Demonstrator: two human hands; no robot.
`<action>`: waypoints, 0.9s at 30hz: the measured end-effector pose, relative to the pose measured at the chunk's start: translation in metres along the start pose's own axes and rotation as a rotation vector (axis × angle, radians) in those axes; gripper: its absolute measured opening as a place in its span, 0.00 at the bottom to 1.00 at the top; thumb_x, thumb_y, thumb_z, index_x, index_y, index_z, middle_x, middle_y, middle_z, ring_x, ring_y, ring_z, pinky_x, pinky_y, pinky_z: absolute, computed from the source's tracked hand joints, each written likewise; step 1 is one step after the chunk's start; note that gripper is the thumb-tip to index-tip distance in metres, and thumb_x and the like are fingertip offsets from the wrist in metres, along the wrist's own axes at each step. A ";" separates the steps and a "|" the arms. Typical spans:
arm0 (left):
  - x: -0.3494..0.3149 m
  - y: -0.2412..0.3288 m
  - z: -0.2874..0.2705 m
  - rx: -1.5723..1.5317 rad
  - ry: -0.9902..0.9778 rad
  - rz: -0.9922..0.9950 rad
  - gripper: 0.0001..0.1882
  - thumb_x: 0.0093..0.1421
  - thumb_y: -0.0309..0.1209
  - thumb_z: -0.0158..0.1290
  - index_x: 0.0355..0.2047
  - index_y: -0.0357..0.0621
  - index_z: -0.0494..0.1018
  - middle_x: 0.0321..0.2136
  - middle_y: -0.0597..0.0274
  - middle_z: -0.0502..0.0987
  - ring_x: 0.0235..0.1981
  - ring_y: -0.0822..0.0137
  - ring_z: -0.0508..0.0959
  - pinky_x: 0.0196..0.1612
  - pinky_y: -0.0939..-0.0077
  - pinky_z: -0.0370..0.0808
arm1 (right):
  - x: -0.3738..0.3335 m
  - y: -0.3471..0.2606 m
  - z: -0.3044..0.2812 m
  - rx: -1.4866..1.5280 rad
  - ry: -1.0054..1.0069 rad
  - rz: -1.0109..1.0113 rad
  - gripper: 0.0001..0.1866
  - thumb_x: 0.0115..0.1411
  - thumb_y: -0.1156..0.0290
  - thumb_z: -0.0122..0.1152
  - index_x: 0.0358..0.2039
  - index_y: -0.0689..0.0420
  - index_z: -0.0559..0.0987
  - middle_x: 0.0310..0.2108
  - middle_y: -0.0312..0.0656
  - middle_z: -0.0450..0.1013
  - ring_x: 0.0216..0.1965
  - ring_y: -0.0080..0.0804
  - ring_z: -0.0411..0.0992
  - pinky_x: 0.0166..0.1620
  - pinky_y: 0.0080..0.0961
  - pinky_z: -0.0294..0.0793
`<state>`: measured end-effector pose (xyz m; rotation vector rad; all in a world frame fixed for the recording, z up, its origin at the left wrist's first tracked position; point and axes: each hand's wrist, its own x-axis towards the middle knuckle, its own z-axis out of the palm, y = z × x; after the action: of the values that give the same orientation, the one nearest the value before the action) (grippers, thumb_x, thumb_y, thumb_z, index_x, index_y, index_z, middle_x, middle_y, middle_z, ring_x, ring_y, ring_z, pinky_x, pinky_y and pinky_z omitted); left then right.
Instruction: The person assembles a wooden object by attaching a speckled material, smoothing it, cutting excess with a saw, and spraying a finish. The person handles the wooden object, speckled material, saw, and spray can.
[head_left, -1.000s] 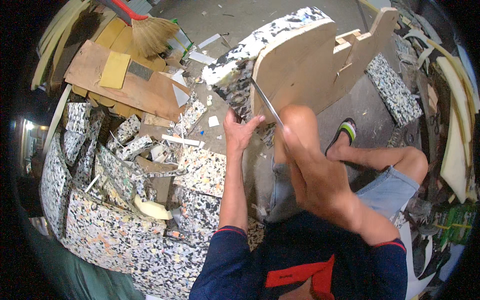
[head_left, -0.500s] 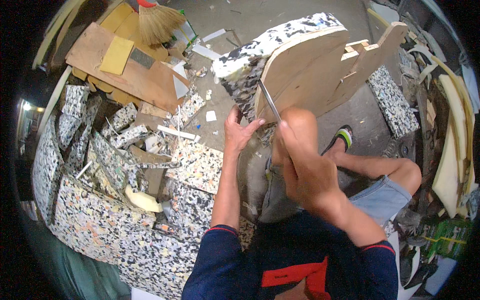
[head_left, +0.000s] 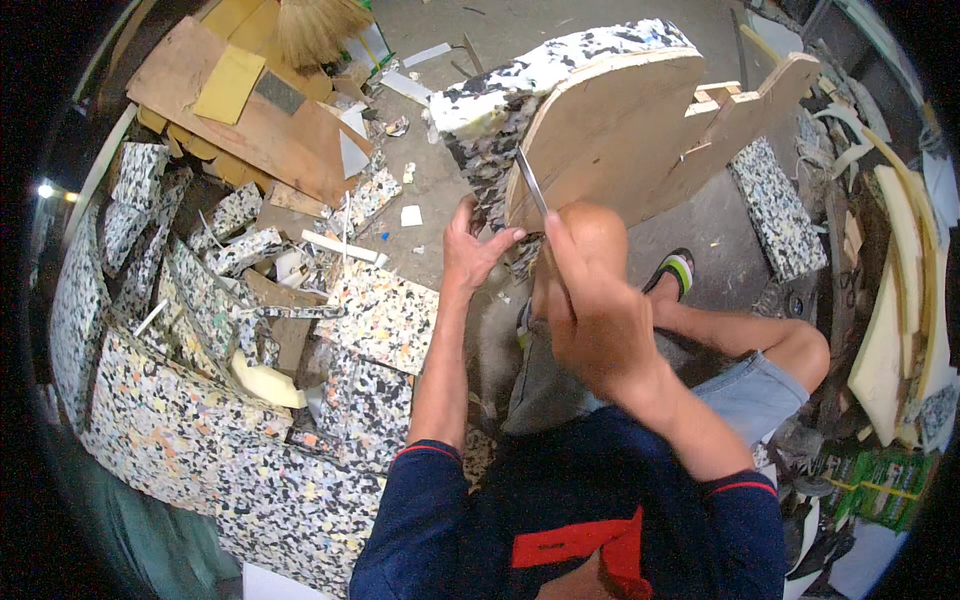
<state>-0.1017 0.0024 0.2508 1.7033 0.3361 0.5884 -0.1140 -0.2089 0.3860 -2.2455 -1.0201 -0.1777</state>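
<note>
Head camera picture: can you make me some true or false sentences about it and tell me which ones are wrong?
1. The right hand holds a long thin metal blade. True.
2. The left hand rests on a knee. False: it is at the lower end of the black-and-white speckled foam block.
3. A flat brown wooden board with a curved edge is against that foam block. True.
4. The dark sandal has a plain red strap. False: the strap is lime-green and white.

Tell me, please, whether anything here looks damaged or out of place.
Yes: by the left hand, the speckled foam block looks ragged along its side, unlike its flatter top; a square white scrap also litters the floor.
</note>
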 end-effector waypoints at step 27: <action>-0.002 -0.005 0.000 -0.068 -0.056 -0.117 0.30 0.48 0.24 0.72 0.50 0.31 0.71 0.38 0.60 0.80 0.40 0.71 0.79 0.45 0.75 0.78 | 0.003 0.017 0.023 0.037 -0.003 -0.014 0.33 0.59 0.75 0.59 0.66 0.59 0.67 0.35 0.52 0.76 0.28 0.53 0.78 0.32 0.43 0.78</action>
<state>-0.1029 0.0025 0.2457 1.6193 0.3694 0.4607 -0.1029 -0.2007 0.3610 -2.2061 -1.0330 -0.1609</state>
